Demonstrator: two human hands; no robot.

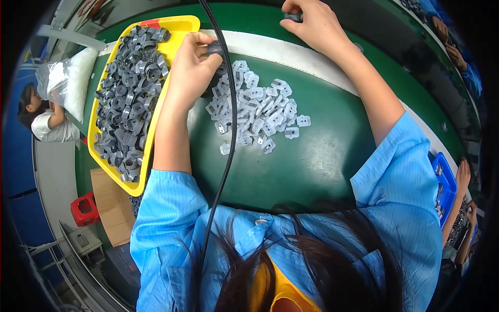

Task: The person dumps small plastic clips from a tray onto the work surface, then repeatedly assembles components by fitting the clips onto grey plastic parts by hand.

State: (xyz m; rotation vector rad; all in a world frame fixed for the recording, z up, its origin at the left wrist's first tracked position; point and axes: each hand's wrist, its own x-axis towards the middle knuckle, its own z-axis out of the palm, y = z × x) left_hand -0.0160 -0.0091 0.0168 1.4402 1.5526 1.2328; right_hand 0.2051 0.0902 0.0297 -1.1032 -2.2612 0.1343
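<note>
Both hands pinch 1 dark part each: left hand beside the yellow tray, right hand at the counter edge, where its part could drop; the black cable might scatter the white clips.

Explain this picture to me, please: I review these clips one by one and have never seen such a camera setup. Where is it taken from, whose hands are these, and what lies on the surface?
There is no machine here. The single picture comes from a wide fisheye camera on a person's head, looking down, so straight edges bend near the rim. The two bare arms in blue sleeves are that person's own. The left hand holds a small dark grey part beside the yellow plastic tray, which is heaped with dark grey plastic parts. The right hand has its grip on another small grey piece at the far edge. Between them, on the green work surface, lies a loose pile of small light grey plastic clips. A black cable hangs across the view. Other people sit at the picture's edges.
</note>
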